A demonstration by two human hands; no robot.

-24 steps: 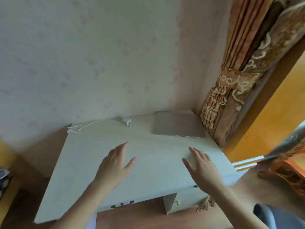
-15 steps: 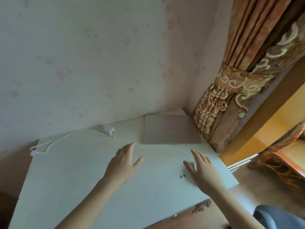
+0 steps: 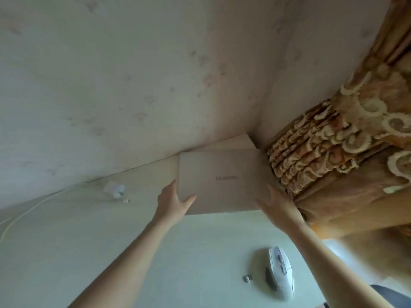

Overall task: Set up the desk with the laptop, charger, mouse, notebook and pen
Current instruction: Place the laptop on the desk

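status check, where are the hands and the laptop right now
Left hand gripping the closed laptop at its left edge, right hand at its right. Laptop in the desk's far corner. Mouse and charger lie clear.

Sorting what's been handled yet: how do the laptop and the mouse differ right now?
The laptop is flat, beige and closed; the mouse is small, white and rounded. Both hands touch the laptop's near corners; nothing touches the mouse. The laptop lies at the back corner, the mouse nearer the front. Both rest on the desk.
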